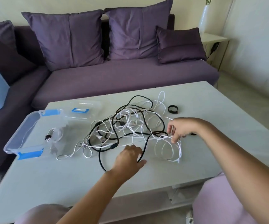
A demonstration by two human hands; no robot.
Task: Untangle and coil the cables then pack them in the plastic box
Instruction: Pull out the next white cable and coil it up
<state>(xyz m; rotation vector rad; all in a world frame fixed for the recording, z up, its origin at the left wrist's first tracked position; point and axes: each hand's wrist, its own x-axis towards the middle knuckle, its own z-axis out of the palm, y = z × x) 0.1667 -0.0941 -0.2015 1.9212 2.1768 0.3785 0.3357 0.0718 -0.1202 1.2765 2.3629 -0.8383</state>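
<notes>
The right grip (179, 129) is pinched, thumb against fingers, on a bunch of white cable loops (180, 150) just above the worktop (146, 180). The left grip (129, 157) is laid over a black cable (145, 147); whether it is clasped cannot be told. The tangle (127, 123) is spread mid-worktop. The plastic box (24, 126), at the left, is occupied by one coiled cable (54, 135).

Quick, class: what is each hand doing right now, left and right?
Left hand: lies over the black cable; grip cannot be told.
Right hand: pinches loops of white cable.
</notes>
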